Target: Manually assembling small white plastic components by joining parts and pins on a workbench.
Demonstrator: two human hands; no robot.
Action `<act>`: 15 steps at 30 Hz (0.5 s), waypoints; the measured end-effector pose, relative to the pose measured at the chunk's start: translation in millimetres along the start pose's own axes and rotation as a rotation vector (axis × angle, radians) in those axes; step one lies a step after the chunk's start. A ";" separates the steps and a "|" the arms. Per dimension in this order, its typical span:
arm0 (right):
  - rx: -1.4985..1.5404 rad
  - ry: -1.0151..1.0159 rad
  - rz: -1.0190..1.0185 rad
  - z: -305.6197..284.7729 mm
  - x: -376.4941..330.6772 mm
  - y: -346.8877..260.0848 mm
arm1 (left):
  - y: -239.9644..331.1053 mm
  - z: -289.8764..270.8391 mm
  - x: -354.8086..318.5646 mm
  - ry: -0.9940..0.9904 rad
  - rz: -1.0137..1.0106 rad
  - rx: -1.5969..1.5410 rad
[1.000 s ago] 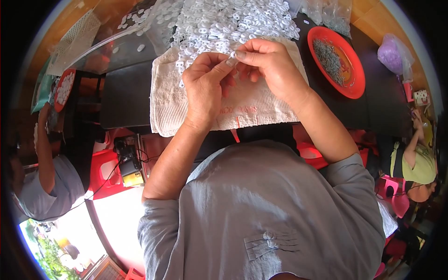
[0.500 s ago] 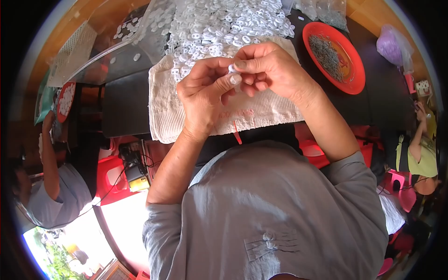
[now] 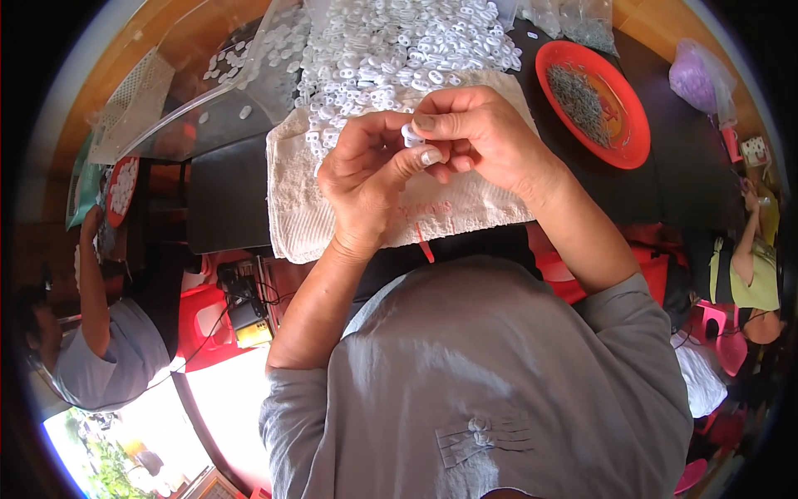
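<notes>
Between both hands, over a cream towel (image 3: 299, 200), sits a small white plastic piece (image 3: 409, 134) with holes in it. My left hand (image 3: 366, 170) pinches it from the left, its thumb bearing a whitish covering at the tip. My right hand (image 3: 478, 129) closes on the same piece from the right, thumb against forefinger. Whether a metal part is also in the fingers is too small to tell. Just beyond the hands lies a large heap of similar white two-holed pieces (image 3: 399, 41), spilling onto the towel.
To the right, a red oval plate (image 3: 636, 137) holds a pile of thin grey metal pieces (image 3: 576, 101). Clear bags (image 3: 586, 25) lie behind it, and a purple bag (image 3: 694, 76) farther right. A clear plastic sheet (image 3: 179, 121) is at left. Other people sit at both sides.
The white piece now shows more plainly between my fingertips. My left thumb has shifted down and right, a little away from the piece. The view has shifted slightly.
</notes>
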State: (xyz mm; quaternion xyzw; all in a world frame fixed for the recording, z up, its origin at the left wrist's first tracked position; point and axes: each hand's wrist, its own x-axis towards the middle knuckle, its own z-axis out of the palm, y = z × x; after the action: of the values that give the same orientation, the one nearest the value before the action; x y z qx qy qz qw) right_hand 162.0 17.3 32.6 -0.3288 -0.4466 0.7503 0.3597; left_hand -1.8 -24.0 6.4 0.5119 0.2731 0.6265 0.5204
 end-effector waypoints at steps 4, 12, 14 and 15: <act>-0.010 -0.054 0.039 -2.2 0.3 -0.3 | -0.6 -3.8 0.9 -0.012 -0.020 -0.026; -0.002 -0.114 0.025 0.5 -1.1 1.7 | -1.5 -2.6 -0.9 0.034 -0.050 -0.146; 0.010 -0.127 0.015 -0.9 -0.5 3.8 | -3.1 -3.7 -0.8 0.042 -0.053 -0.127; 0.020 -0.132 0.017 -1.3 0.1 5.0 | -3.1 -3.6 -0.6 0.041 -0.053 -0.138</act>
State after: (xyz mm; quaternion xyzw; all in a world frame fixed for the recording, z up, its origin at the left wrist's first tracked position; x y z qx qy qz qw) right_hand 161.8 16.2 27.5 -0.2787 -0.4591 0.7778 0.3265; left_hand -4.0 -22.9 2.3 0.4545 0.2532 0.6402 0.5652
